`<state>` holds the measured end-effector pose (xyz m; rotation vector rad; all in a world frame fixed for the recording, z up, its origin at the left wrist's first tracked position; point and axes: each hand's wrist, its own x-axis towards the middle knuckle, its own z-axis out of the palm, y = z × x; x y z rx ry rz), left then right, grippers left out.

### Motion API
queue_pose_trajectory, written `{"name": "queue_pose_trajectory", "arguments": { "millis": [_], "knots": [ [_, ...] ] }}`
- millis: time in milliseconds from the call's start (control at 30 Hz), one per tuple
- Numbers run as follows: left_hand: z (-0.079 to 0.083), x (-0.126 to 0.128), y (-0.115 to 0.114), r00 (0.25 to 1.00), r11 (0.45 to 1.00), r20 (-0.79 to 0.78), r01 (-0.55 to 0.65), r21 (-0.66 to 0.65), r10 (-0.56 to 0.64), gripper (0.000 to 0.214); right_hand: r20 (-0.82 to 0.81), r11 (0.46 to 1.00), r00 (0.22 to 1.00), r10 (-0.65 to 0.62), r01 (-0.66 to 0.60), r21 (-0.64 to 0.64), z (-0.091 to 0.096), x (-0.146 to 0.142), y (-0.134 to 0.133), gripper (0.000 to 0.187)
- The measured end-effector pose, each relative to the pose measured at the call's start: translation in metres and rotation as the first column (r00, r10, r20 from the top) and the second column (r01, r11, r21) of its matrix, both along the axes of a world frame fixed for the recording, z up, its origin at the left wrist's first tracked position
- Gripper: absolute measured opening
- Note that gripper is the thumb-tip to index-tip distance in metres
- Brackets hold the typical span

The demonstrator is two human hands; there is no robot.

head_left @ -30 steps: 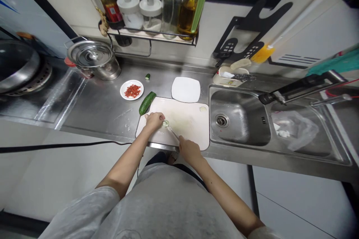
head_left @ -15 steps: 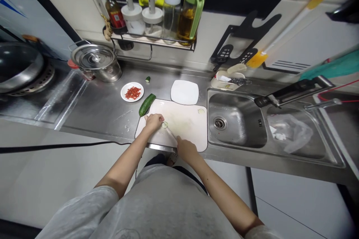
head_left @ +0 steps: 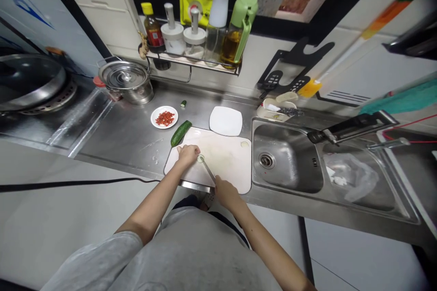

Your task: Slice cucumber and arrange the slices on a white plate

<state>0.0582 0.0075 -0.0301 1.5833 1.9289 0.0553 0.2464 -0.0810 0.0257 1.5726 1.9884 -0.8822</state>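
My left hand [head_left: 188, 155] is at the left part of the white cutting board [head_left: 232, 170], its fingers pinched at a thin, pale cucumber slice [head_left: 200, 158]. In my right hand [head_left: 226, 192], near the board's front edge, is a knife [head_left: 208, 171] whose tip reaches the slice. A larger dark green cucumber piece [head_left: 180, 133] lies at the board's upper left edge, beyond my left hand. Behind it on the counter is a small cucumber end [head_left: 183, 103].
A plate [head_left: 154, 121] of chopped red pieces and a white square plate [head_left: 225, 121] stand behind the board. To the right is a steel sink [head_left: 287, 154]. A lidded pot [head_left: 126, 82] and a wok [head_left: 30, 82] are left; a bottle rack [head_left: 191, 60] hangs above.
The camera view has tilted, so the counter sits slightly lower in the picture. The knife blade, blurred before, is now clear beside the slice; both hands keep their grips.
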Motion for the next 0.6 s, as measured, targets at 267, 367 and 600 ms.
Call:
{"name": "queue_pose_trajectory", "arguments": {
  "millis": [267, 367, 600],
  "knots": [
    [-0.004, 0.001, 0.001, 1.0, 1.0, 0.009, -0.014, -0.003, 0.014, 0.024, -0.017, 1.0, 1.0, -0.013, 0.013, 0.021, -0.004, 0.014, -0.016, 0.03],
    [-0.003, 0.001, 0.001, 1.0, 1.0, 0.014, -0.014, -0.003, 0.014, 0.023, -0.013, 1.0, 1.0, -0.025, 0.025, -0.011, -0.001, 0.019, -0.02, 0.031],
    [0.003, 0.004, 0.0, 1.0, 1.0, 0.007, -0.012, 0.007, 0.012, 0.022, -0.046, 0.997, 0.996, -0.08, 0.079, -0.011, -0.005, 0.031, -0.033, 0.044]
  ]
}}
